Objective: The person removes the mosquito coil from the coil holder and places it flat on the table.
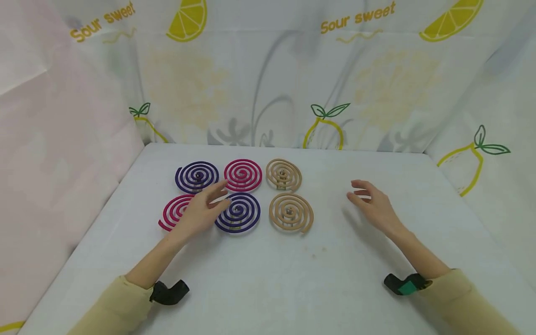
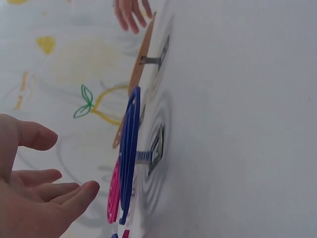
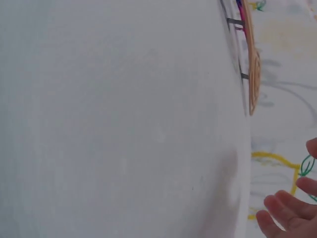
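Observation:
Mosquito coils stand flat on small metal stands, three in a back row and three in front. The back row runs purple [image 1: 198, 176], pink [image 1: 242, 174], tan [image 1: 282, 173]; in front are pink [image 1: 171, 211], purple [image 1: 237, 209] and tan [image 1: 289, 211]. My left hand [image 1: 200, 211] hovers over the front pink and purple coils, hiding part of the pink one. Its fingers are spread from the thumb, holding nothing; the left wrist view shows it apart from the blue-purple coil [image 2: 130, 156]. Off to the right of the tan coils, my right hand [image 1: 374, 208] hangs loosely bent and holds nothing.
The coils rest on a white-covered table [image 1: 268, 288]. Behind it hangs a lemon-printed cloth [image 1: 268, 70], with more cloth along both sides. A black strap piece [image 1: 169, 293] sits at the left wrist, another [image 1: 404, 284] at the right.

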`<state>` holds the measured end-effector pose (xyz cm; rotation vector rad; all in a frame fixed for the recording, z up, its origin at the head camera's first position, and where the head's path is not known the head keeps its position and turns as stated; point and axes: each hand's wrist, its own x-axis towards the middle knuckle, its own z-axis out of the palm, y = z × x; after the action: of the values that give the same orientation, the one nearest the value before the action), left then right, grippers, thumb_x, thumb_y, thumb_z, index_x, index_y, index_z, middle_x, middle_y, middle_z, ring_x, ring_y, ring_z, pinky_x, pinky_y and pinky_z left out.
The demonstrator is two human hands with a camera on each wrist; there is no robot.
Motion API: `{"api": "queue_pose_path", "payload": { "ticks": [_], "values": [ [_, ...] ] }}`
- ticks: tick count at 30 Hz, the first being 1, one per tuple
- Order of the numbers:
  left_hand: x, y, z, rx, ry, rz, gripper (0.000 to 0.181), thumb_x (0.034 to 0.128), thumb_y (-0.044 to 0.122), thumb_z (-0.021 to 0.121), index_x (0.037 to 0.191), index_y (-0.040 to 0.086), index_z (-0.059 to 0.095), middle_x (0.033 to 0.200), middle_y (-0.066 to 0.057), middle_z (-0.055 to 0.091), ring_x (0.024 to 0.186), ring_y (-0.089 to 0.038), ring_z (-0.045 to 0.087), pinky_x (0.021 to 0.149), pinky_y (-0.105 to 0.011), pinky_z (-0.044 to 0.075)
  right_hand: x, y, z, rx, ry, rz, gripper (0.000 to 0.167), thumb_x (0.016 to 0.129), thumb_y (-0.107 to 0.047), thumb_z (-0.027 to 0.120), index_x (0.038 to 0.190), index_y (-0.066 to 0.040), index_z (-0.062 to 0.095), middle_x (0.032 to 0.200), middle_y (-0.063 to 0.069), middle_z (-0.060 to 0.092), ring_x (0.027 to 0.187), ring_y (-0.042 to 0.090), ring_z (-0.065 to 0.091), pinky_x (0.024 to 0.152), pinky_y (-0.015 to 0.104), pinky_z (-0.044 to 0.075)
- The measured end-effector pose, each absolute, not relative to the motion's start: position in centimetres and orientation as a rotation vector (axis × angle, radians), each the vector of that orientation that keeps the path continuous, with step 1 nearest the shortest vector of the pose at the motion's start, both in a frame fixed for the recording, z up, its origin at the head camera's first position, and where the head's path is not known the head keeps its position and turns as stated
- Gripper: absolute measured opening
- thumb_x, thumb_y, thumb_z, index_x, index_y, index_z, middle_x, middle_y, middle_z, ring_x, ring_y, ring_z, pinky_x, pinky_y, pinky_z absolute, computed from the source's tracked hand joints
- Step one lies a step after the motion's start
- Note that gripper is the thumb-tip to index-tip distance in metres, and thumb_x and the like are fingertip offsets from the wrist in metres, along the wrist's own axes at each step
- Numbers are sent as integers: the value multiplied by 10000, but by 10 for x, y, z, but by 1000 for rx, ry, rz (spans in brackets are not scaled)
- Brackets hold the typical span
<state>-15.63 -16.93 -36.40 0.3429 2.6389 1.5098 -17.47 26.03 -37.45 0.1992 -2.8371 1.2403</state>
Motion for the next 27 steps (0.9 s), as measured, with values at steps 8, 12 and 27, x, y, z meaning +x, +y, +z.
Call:
{"api": "queue_pose_path", "payload": {
  "ticks": [8, 12, 27],
  "values": [
    [-151, -141, -368, 352, 2511, 1588, 593, 1005, 172, 585, 1535, 42, 353, 1547, -178, 427, 1382, -336, 474, 1097, -466, 436, -177, 244, -373, 136, -2813, 1440, 504, 1010, -293, 593, 1426, -28, 492, 1424, 165, 549, 1271, 331, 548, 1023, 345, 470],
    [-152, -128, -369, 348, 2478, 1616, 565, 1002, 138, 575, 1516, 17, 375, 1545, -184, 426, 1376, -325, 483, 1104, -464, 432, -179, 233, -371, 119, -2796, 1551, 502, 1009, -261, 593, 1434, -18, 482, 1410, 186, 558, 1249, 310, 571, 915, 165, 486],
    [-164, -90, -362, 358, 2419, 1578, 525, 1007, 59, 477, 1513, -18, 359, 1567, -188, 390, 1413, -339, 431, 1148, -484, 387, -189, 204, -360, 159, -2681, 1895, 519, 1004, -181, 582, 1451, 34, 428, 1402, 267, 525, 1106, 84, 605, 952, 248, 549]
  ]
}}
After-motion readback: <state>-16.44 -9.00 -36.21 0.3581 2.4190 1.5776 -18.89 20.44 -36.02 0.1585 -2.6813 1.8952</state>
